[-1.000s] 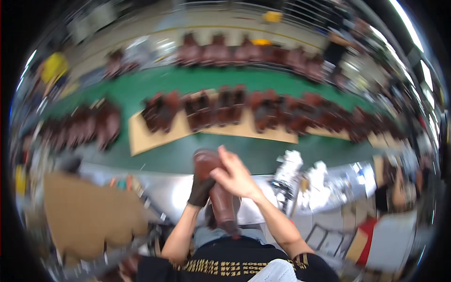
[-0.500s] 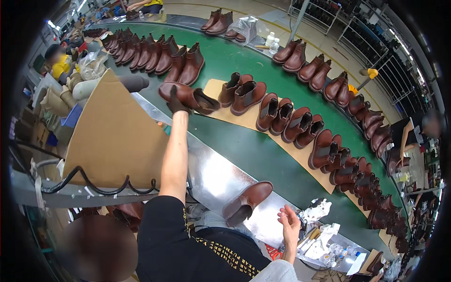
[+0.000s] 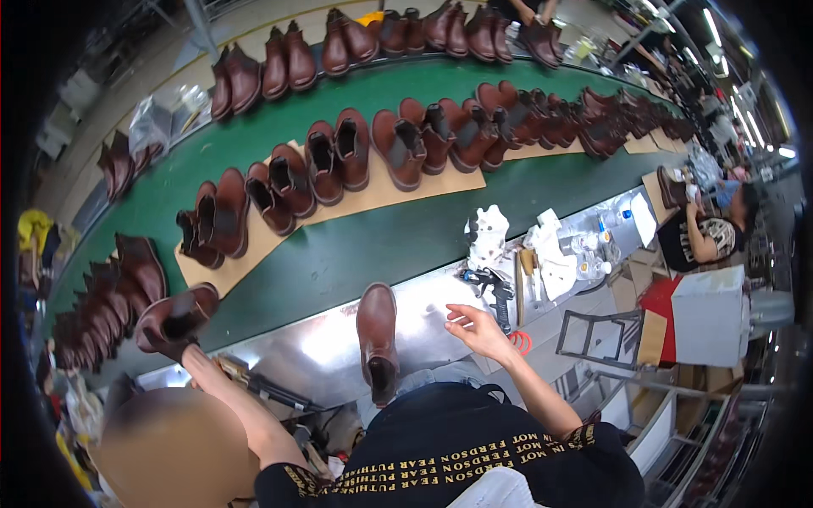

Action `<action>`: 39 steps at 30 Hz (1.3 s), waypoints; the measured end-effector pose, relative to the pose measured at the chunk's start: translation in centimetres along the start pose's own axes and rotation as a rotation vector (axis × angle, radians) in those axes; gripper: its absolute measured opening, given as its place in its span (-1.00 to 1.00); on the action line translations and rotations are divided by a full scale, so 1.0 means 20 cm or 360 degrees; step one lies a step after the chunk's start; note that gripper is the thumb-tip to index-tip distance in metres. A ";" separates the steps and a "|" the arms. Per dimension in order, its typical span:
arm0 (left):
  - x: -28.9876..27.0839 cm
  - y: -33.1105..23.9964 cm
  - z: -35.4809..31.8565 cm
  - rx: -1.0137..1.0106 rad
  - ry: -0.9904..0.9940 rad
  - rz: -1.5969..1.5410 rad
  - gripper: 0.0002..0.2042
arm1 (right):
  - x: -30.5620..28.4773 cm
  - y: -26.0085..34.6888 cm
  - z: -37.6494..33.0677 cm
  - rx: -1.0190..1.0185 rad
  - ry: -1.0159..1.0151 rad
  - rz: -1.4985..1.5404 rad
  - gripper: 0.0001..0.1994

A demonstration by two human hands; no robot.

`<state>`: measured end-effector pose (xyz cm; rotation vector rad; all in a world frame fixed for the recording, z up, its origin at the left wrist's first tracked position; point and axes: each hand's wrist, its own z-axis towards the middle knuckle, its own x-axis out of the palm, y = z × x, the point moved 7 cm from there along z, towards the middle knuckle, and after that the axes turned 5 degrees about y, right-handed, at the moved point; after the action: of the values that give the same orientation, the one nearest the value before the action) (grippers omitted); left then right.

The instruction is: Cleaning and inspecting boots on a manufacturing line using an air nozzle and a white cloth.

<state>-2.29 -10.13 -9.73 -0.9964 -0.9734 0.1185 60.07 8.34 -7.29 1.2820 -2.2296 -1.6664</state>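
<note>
We record two reddish-brown leather ankle boots in work.

Item one: the held boot (image 3: 155,320), at the left end of the bare-metal worktop (image 3: 322,347), close to the near edge of the green belt (image 3: 356,254). The left hand (image 3: 187,350) carries it at the end of an outstretched arm — grip fastened on the boot, fingers mostly hidden behind it.

Item two: the single boot (image 3: 377,326), on the worktop by its near edge, between the two hands; toe toward the belt, shaft toward the person.

Right hand (image 3: 483,332): grip released and bare of any object, fingers loosely bent, above the worktop to the right of item two.

Toward the worktop's right end we list a black spray gun (image 3: 500,296), just beyond the right hand; a stained white cloth (image 3: 487,233); a second white cloth (image 3: 555,267); clear plastic bottles (image 3: 593,269); and, below the near edge, a red coiled hose (image 3: 521,343).

On the belt: paired brown boots (image 3: 398,140) on tan cardboard sheets (image 3: 440,184), and a close-set group of boots (image 3: 140,267) at the left — whether item one touches these, we cannot tell. Along the belt's far edge: a further row of boots (image 3: 349,42).
</note>
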 end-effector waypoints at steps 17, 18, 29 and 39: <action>1.99 0.81 -0.20 -0.0471 -0.0057 -0.1129 -0.80 | 0.04 0.88 0.51 -0.0767 0.0168 0.0682 -0.22; 2.07 0.74 -0.22 -0.0369 0.0040 -0.1232 -0.80 | 0.02 0.89 0.48 -0.0774 0.0161 0.0692 -0.22; 2.00 0.85 -0.20 0.0141 0.0329 0.0369 -0.61 | -0.22 0.84 0.40 -0.0953 -0.0451 0.0895 -0.25; 2.21 1.02 -0.32 -0.0282 0.0311 0.0103 -0.44 | -0.36 0.77 0.34 -0.1013 -0.0496 0.0680 -0.28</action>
<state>35.29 19.33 1.88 -1.1795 -0.7823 -0.0119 52.50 19.18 5.55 0.3916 -1.6799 -2.2124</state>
